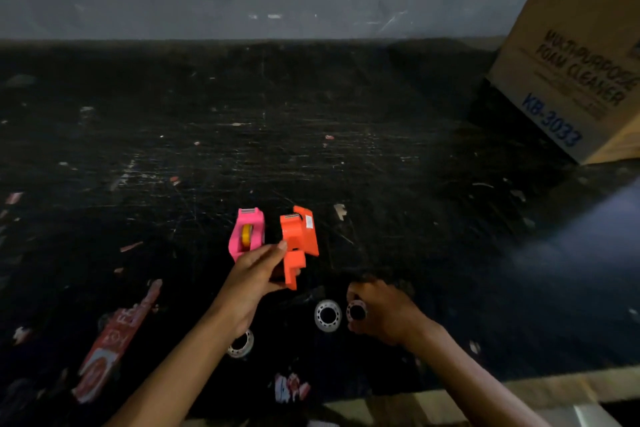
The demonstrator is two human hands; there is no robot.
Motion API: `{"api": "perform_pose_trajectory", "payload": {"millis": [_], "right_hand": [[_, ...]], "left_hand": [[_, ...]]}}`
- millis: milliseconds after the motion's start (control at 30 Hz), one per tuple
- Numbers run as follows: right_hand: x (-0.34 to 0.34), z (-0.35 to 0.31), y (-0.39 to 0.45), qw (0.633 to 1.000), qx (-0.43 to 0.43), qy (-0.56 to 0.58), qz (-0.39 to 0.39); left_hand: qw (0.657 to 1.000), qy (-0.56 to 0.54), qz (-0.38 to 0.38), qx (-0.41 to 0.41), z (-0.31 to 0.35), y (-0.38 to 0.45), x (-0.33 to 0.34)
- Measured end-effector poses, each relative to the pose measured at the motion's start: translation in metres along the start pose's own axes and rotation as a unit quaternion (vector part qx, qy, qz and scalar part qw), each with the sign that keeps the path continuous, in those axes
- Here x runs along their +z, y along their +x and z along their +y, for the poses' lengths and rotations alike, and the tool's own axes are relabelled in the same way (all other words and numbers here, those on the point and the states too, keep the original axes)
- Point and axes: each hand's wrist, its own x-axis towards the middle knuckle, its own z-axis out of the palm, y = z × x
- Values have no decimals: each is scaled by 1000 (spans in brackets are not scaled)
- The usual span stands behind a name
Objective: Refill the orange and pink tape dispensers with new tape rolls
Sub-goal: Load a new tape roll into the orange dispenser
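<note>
My left hand [254, 272] grips the orange tape dispenser [298, 243] by its lower end and holds it tilted just above the black table. Just left of it the pink dispenser [246, 233] stands on the table with a yellow spool inside. My right hand [377, 310] is closed around a clear tape roll [356, 311] on the table. Another clear tape roll [327, 315] lies flat just left of it. A third roll [241, 345] lies partly hidden under my left wrist.
A tall cardboard box [568, 55] printed "foam cleaner" stands at the back right. The black table [242, 135] is scratched, with paper scraps and a torn red label [110, 343] at the left. A grey wall runs behind. The table's front edge is near my forearms.
</note>
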Motion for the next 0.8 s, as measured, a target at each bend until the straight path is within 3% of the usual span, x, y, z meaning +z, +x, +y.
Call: {"api": "perform_pose_trajectory", "payload": {"millis": [267,400,467,567,800], "right_hand": [[8,-24,14,991,-98,-81,51],[0,-27,18,981,-107,113,117],[-9,-27,18,944,-123,271,144],[-27,-35,14,876,-154,443,115],[-41,-46,18,843,-187,498,82]], "left_hand": [[1000,-9,9,-20,-7,-9,-4],[999,-22,21,-14,-5,-10,-8],[999,-31,27,-10,-4,-9,-10],[999,-37,23,-4,-2,-9,-11],[997,-69,6,-18,6,-10,-14]]}}
